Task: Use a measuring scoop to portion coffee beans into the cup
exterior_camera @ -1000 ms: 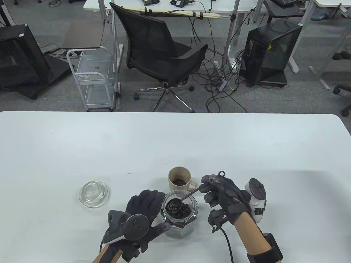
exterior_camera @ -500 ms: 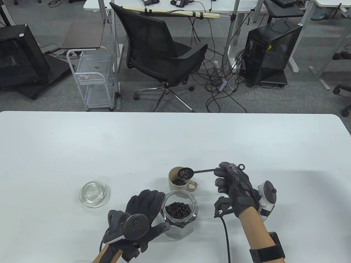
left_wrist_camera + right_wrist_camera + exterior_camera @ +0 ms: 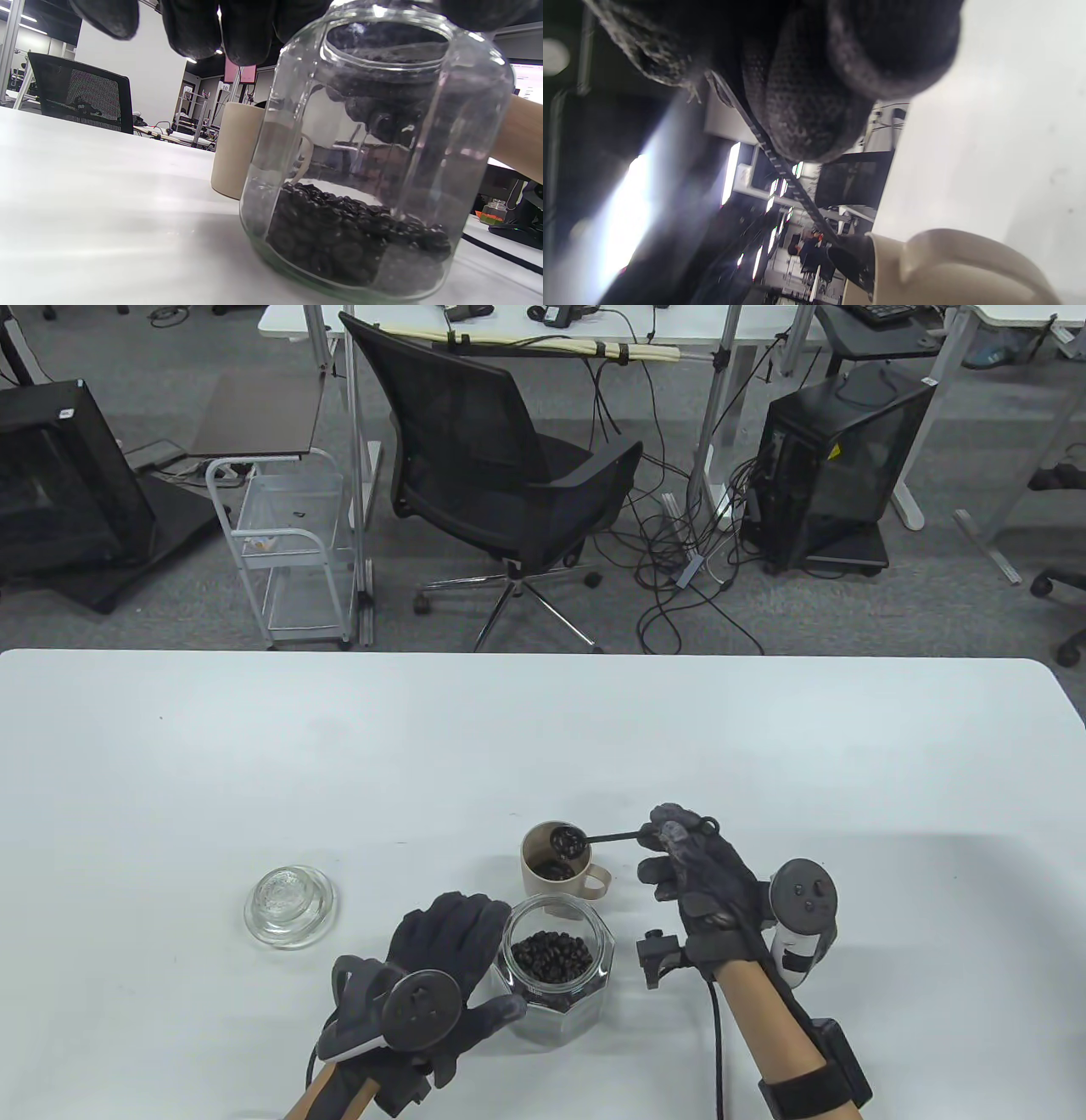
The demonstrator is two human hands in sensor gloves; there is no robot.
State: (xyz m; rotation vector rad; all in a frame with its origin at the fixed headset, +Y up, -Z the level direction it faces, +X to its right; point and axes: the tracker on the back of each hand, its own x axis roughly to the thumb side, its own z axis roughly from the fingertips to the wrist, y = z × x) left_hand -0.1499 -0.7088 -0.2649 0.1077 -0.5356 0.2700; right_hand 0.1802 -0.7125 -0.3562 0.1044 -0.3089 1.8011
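Table view shows your scoop (image 3: 567,841), loaded half a second ago, now tipped into the cup (image 3: 556,861): another portion delivered. Your right hand (image 3: 700,878) fingers stay pinched on its handle; left hand (image 3: 445,959) fingers wrap the jar (image 3: 556,971).

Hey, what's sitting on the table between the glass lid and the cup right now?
Nothing: in the table view the stretch of white table between the glass lid and the cup is bare. The jar stands nearer the person, off that line.

The left hand (image 3: 441,963) partly hides the jar (image 3: 556,976); the scoop (image 3: 567,841) bowl's contents are unclear.
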